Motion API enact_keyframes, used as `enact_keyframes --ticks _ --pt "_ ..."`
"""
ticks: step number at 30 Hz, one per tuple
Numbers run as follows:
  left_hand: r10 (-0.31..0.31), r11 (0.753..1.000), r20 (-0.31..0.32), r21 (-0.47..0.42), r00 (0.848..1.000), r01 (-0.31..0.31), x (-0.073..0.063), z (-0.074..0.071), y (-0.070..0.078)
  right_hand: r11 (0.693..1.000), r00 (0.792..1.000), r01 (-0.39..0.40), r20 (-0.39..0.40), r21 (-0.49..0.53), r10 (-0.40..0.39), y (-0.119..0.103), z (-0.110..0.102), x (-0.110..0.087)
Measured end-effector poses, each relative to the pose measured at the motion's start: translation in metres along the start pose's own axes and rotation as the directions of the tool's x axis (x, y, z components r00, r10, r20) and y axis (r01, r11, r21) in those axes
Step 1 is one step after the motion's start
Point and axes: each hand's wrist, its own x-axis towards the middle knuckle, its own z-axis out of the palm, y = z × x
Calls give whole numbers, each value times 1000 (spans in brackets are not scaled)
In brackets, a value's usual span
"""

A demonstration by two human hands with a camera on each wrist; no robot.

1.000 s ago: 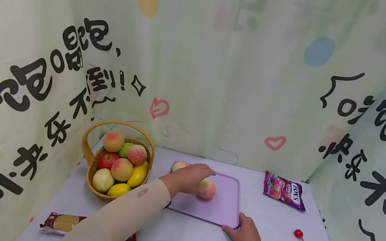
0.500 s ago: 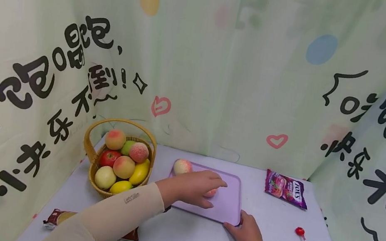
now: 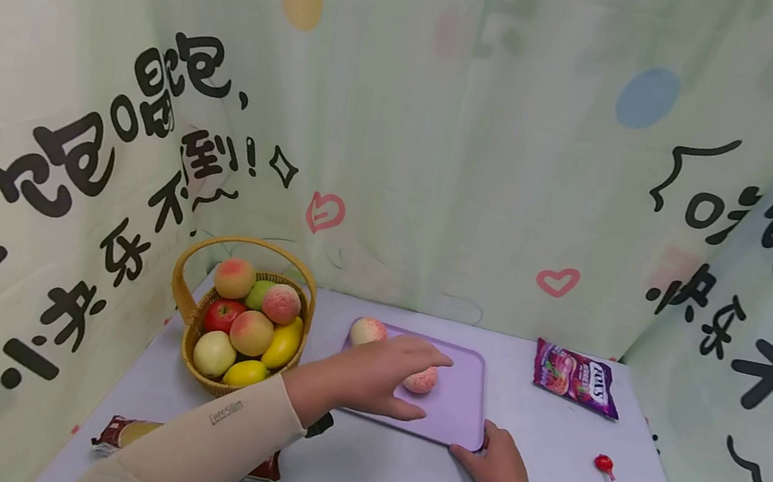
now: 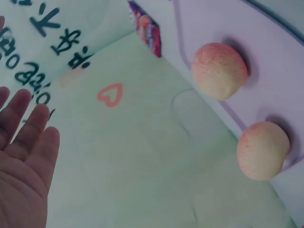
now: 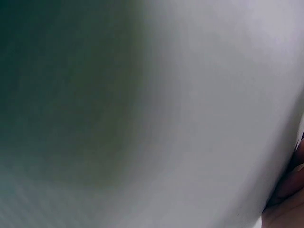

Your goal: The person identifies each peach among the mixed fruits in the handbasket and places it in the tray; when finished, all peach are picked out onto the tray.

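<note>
A lilac tray (image 3: 464, 397) lies on the table, bearing two pink-and-cream peaches. One peach (image 3: 368, 331) is at its far left corner, the other peach (image 3: 421, 380) near its middle. Over the tray's left half hovers my left hand (image 3: 373, 374), fingers extended and thumb apart, holding nothing. The left wrist view shows its palm (image 4: 21, 185) away from both peaches. My right hand (image 3: 497, 471) grips the tray's near right corner, thumb along the front edge. Its fingers are partly hidden there, and the right wrist view is mostly blurred, with only a bit of hand (image 5: 287, 202).
A wicker basket (image 3: 182, 297) heaped with fruit stands left of the tray. To the right lie a purple FOX'S candy bag (image 3: 577, 379) and a red lollipop (image 3: 604, 464). Brown snack packaging (image 3: 128, 434) at front left is partly covered by my left sleeve. Printed curtains surround the table.
My left hand has come off the peach near the tray's middle, its fingers spreading, and drawn back slightly left. The peach stays on the tray. My right hand keeps its grip on the corner.
</note>
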Motion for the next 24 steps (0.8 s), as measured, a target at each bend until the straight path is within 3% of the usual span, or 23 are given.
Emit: enact_keyframes --ticks 7,13,18,24 --pt "-55 998 -110 -38 992 51 -20 -13 -4 1000 1000 -7 11 0 7 -1 0 0" --pt "-80 995 -205 -67 976 67 -35 -22 -7 1000 1000 -10 18 0 10 1 0 0" --pt "-127 989 -274 -110 953 100 -44 -25 -14 1000 999 -22 28 0 22 -2 -2 -1" --pt "-178 981 -376 -146 909 132 -54 -26 -25 1000 999 -25 32 -5 25 -3 -2 -1"
